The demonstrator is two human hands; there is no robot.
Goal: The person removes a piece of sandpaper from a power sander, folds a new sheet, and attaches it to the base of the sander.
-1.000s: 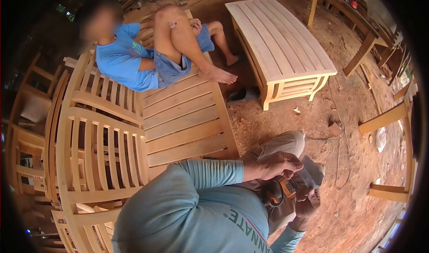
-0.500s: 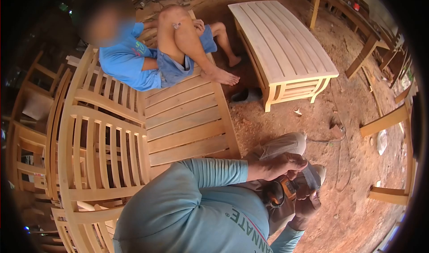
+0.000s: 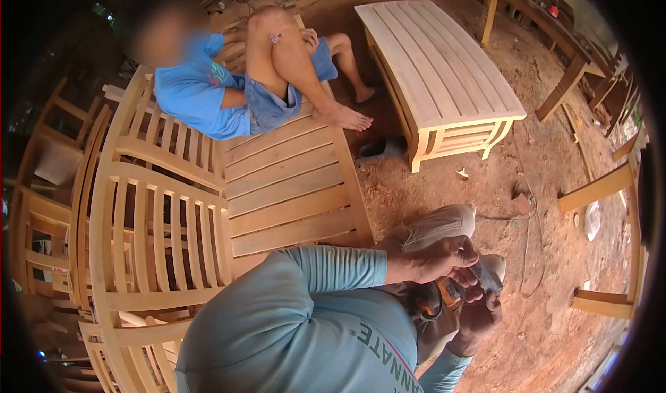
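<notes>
Between my two hands is a small dark grey flat piece (image 3: 489,276), like a folded sheet of sandpaper, though its kind is not certain. My left hand (image 3: 444,258) is closed at its upper edge, thumb and fingers pinched together. Below it, my right hand (image 3: 479,318) grips the lower edge with bent fingers. An orange and black power tool (image 3: 449,294) rests in my lap, just behind the hands and partly hidden by them.
A person in a blue shirt (image 3: 201,95) sits on the slatted wooden bench (image 3: 291,192) beside me. A slatted wooden table (image 3: 444,67) stands ahead. A cord (image 3: 531,254) lies on the dirt floor, with wooden frame parts (image 3: 600,188) at the right.
Both hands have shifted slightly with the grey piece, which has turned and shows less of its flat face. The seated person and the furniture stay as they were.
</notes>
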